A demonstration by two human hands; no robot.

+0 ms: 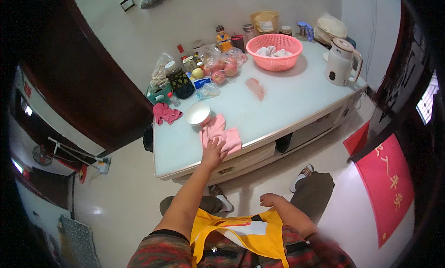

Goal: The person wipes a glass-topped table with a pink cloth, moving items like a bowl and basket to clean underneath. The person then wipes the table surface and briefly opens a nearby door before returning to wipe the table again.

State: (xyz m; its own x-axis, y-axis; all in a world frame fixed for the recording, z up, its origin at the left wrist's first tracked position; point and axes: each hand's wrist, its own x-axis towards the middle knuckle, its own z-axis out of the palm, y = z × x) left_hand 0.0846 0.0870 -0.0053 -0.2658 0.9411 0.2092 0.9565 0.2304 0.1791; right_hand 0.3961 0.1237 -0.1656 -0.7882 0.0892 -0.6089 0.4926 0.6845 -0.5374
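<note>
My left hand [215, 153] lies over a crumpled pink cloth [227, 136] at the front edge of a cabinet with a pale glass top [278, 104]. Its fingers are spread on the fabric. Touching or nearly touching the cloth's far end is a white bowl [198, 113] with a pinkish outside. To the left of the bowl, a darker pink cloth [167, 113] sits bunched up. My right hand [271, 200] hangs low before my body, away from the cabinet, fingers curled in with nothing showing in them.
A pink plastic basket [274, 64] holding white cloth stands at the back. An electric kettle [339, 63] occupies the right end. Bagged apples [222, 70], a dark patterned jar [180, 82] and a small red-capped bottle [173, 99] crowd the back left. A red mat [389, 188] covers floor at right.
</note>
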